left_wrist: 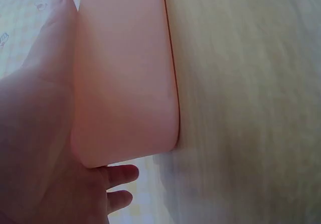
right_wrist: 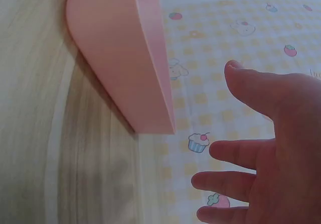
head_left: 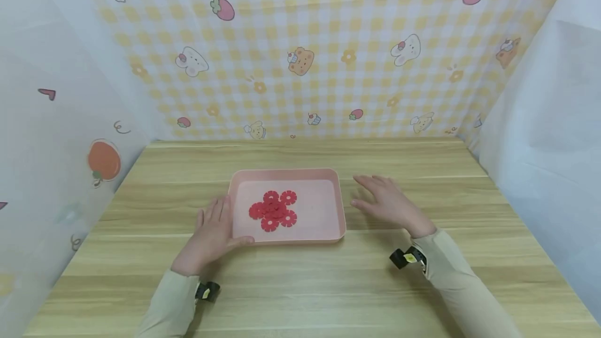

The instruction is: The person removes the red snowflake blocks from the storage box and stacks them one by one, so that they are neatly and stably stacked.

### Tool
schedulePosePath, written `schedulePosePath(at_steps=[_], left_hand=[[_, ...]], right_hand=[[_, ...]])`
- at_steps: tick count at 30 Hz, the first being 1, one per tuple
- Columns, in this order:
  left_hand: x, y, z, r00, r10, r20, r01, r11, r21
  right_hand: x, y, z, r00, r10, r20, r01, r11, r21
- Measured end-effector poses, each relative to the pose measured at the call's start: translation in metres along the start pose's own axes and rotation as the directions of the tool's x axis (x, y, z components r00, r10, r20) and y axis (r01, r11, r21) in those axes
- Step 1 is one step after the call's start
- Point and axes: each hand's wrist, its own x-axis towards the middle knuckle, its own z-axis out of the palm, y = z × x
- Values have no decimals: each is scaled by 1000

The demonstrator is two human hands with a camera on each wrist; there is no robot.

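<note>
A shallow pink tray rests on the wooden table with a cluster of red notched discs in its left half, some overlapping in a heap. My left hand lies against the tray's front left corner, its fingers stretched along the left side and its thumb over the front rim. In the left wrist view the thumb runs along the tray's upper edge, and two fingertips show past its end. To the right of the tray, my right hand is held apart from it with fingers spread and nothing in them.
The wooden table reaches back to a yellow checked cloth with cartoon prints. White cloth hangs on the right, and a printed white sheet on the left. Each wrist carries a small black camera.
</note>
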Motion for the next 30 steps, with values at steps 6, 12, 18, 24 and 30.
schedulePosePath(at_steps=[6,12,18,24,30], left_hand=[[0,0,0,1000,2,4,-2,1000,7],[0,0,-3,1000,14,8,-14,1000,5],[1,0,-3,1000,18,15,-18,1000,3],[2,1,-2,1000,9,22,-9,1000,-12],[2,2,-3,1000,1,25,0,1000,-14]], right_hand=[[11,-8,-3,997,-34,-65,36,999,32],[21,-15,-7,997,-11,-81,18,997,74],[27,-22,-8,998,-11,-59,16,996,93],[34,-27,-6,999,-37,-19,39,986,161],[46,-32,-4,998,-65,1,64,979,195]])
